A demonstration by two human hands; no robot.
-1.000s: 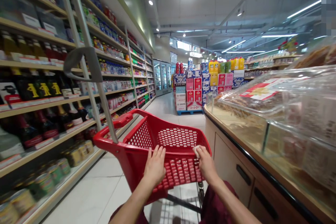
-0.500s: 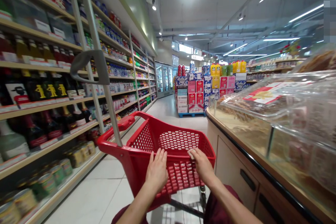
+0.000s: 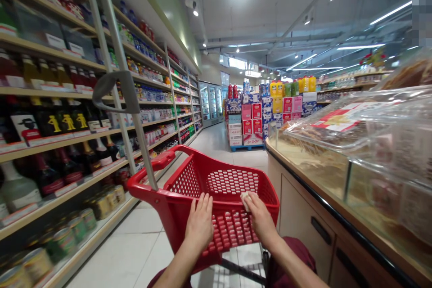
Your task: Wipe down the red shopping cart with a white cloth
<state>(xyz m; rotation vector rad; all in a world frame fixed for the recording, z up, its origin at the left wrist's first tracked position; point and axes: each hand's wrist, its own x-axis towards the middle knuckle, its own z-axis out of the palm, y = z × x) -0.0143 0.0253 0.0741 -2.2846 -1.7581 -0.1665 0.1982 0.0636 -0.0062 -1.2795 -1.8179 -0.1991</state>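
In the head view a red plastic shopping cart (image 3: 162,195) stands sideways in front of me, its basket wall pierced with holes. My left hand (image 3: 200,220) rests on the near rim, fingers stretched out flat and holding nothing. Further right on that rim, my right hand (image 3: 262,219) is closed on a crumpled white cloth or tissue (image 3: 248,199), pressed against the basket's top edge. A grey metal pole (image 3: 143,144) with a grey plastic grip (image 3: 116,91) rises from the cart's handle end.
Shelves of bottles and cans (image 3: 67,139) line the left side. A wooden counter (image 3: 303,207) with a glass edge and packaged food in clear plastic (image 3: 337,121) runs close on the right. Stacked drink cartons (image 3: 251,119) stand on a blue pallet ahead, with glass-door fridges (image 3: 211,101) behind.
More of the white cloth shows beyond my right fingers, which have shifted slightly. My left hand stays flat on the rim, a touch further left. The view has turned very slightly.
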